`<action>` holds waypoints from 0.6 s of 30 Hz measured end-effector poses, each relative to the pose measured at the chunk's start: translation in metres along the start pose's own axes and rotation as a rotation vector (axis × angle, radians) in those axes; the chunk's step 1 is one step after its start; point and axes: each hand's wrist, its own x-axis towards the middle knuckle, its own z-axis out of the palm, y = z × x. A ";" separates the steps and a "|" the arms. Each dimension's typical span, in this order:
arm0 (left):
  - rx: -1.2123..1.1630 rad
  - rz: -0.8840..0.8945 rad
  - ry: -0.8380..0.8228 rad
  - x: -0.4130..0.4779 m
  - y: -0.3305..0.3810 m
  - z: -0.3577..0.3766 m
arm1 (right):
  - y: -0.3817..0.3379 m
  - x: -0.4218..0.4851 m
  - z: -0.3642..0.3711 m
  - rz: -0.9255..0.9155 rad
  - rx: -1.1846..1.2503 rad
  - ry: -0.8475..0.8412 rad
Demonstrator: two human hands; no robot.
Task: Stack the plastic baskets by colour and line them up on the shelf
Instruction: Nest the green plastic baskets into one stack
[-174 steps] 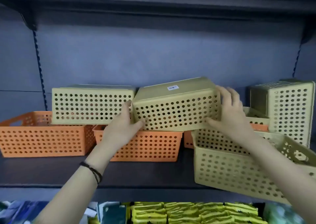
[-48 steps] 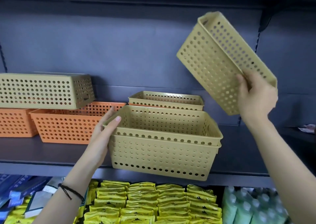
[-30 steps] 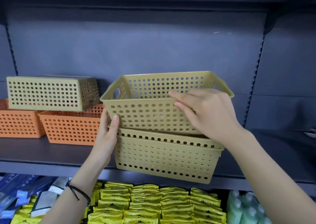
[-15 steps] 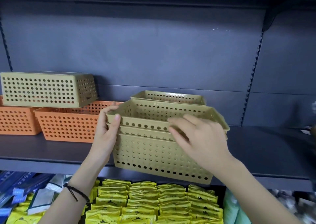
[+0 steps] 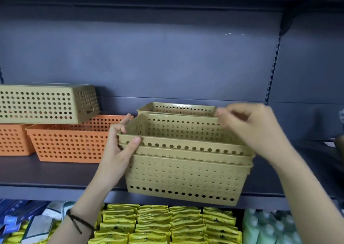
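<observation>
1. While the dark grey shelf [image 5: 55,171] takes the whole width of the view, its front edge carries a stack of nested khaki baskets [image 5: 186,178], which stands upright and hangs a little over the edge.
2. On the left part of the shelf two orange baskets [image 5: 70,143] stand side by side, open side up, and the right one is just beside the khaki stack.
3. An upside-down khaki basket [image 5: 46,104] lies across the rims of both orange baskets.
4. Behind the stack, near the back wall, a further khaki basket [image 5: 176,108] stands upright; only its upper part shows.
5. The left hand [image 5: 119,150] clasps the left rims of the stack: the thumb presses on the front, and the other fingers curl over the top rim into the basket.
6. The right hand [image 5: 251,128] is over the back right corner of the stack, blurred, with fingers bent loosely near the rim; I cannot tell whether they pinch it.
7. A thin black cord [image 5: 78,221] goes around the left wrist.
8. Below the shelf, yellow packets [image 5: 158,225] lie in tight rows.
</observation>
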 end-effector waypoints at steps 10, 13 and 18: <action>0.015 -0.010 0.047 0.007 -0.011 -0.045 | 0.129 0.082 0.034 0.322 0.127 -0.293; 0.001 -0.034 0.053 0.010 -0.010 -0.053 | 0.136 0.086 0.037 0.332 0.148 -0.392; -0.050 -0.020 0.061 0.012 -0.009 -0.060 | 0.145 0.083 0.036 0.255 0.182 -0.483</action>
